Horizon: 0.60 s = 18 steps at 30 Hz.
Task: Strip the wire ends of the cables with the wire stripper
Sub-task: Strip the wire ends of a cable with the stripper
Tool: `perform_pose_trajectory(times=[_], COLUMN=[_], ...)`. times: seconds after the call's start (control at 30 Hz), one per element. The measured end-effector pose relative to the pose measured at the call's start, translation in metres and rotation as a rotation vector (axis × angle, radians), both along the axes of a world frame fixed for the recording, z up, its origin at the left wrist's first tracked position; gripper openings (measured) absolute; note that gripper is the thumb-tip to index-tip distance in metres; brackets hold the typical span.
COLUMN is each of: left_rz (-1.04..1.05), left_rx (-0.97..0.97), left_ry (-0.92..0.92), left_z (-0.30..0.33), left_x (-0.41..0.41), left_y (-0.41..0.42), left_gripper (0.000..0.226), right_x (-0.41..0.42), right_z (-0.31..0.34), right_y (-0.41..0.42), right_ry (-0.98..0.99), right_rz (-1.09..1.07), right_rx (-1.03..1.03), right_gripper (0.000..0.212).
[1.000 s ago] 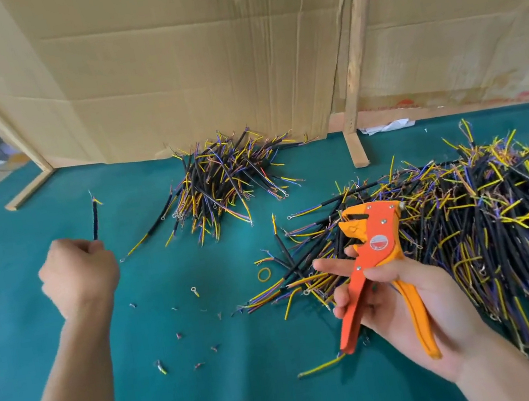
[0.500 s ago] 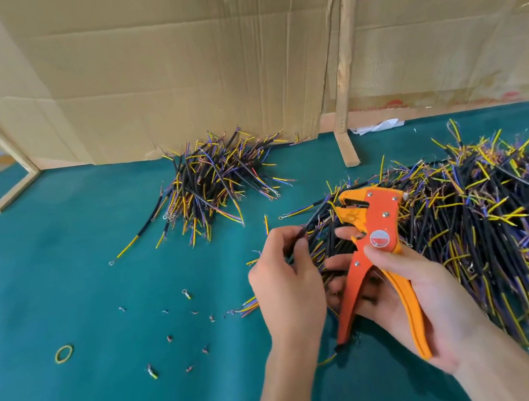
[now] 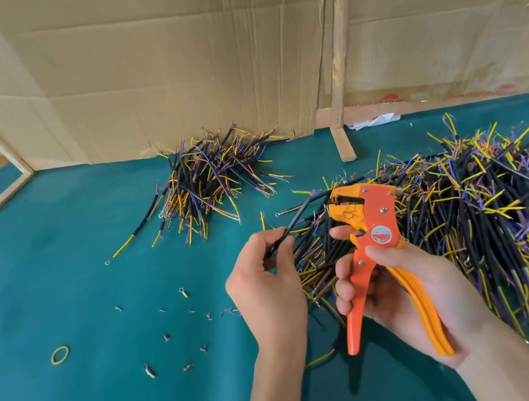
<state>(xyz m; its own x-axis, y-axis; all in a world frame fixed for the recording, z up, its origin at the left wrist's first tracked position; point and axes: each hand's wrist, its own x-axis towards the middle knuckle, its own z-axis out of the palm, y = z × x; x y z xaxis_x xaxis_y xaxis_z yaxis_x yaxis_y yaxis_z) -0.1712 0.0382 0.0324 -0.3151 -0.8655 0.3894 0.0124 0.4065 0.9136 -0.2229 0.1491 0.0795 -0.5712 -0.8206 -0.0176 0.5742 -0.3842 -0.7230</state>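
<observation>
My right hand (image 3: 404,285) grips the handles of an orange wire stripper (image 3: 371,235), its jaws pointing up and left over the cables. My left hand (image 3: 267,290) pinches a short black cable (image 3: 296,222) between thumb and fingers; the cable slants up to the right, its far end close to the stripper's jaws. A large heap of black cables with yellow and purple wire ends (image 3: 486,210) lies to the right of both hands. A smaller pile of similar cables (image 3: 207,178) sits further back, left of centre.
Everything rests on a teal-covered table (image 3: 59,267). Small cut insulation bits and ring terminals (image 3: 177,318) are scattered left of my left hand, with a yellow rubber band (image 3: 60,354) beyond. Cardboard sheets (image 3: 164,60) on wooden posts (image 3: 338,84) wall off the back.
My left hand left the far left, reached into the large heap and now holds a black cable lifted toward the stripper's jaws. The right hand kept hold of the stripper.
</observation>
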Motion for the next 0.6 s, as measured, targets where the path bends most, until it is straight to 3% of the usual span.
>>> perform_pose_trajectory(times=[0.03, 0.1, 0.27, 0.4, 0.6], left_rz=[-0.010, -0.030, -0.041, -0.044, -0.039], left_rx=[0.000, 0.012, 0.028, -0.002, -0.041], left_ry=[-0.003, -0.006, 0.000, -0.014, -0.038], left_z=[0.000, 0.000, 0.001, -0.001, -0.004], left_x=[0.000, 0.000, 0.001, 0.003, 0.003], left_y=[0.001, 0.001, 0.002, 0.001, 0.000], left_gripper=[0.020, 0.016, 0.018, 0.015, 0.013], right_x=[-0.014, -0.020, -0.020, -0.016, -0.016], right_z=[-0.033, -0.042, -0.028, -0.022, -0.023], right_y=[0.029, 0.043, 0.036, 0.034, 0.033], right_ry=[-0.094, -0.017, 0.093, 0.075, 0.045], right_rz=[0.060, 0.082, 0.157, 0.107, 0.131], right_rx=[-0.063, 0.026, -0.005, 0.039, 0.046], right_gripper=[0.058, 0.059, 0.059, 0.046, 0.047])
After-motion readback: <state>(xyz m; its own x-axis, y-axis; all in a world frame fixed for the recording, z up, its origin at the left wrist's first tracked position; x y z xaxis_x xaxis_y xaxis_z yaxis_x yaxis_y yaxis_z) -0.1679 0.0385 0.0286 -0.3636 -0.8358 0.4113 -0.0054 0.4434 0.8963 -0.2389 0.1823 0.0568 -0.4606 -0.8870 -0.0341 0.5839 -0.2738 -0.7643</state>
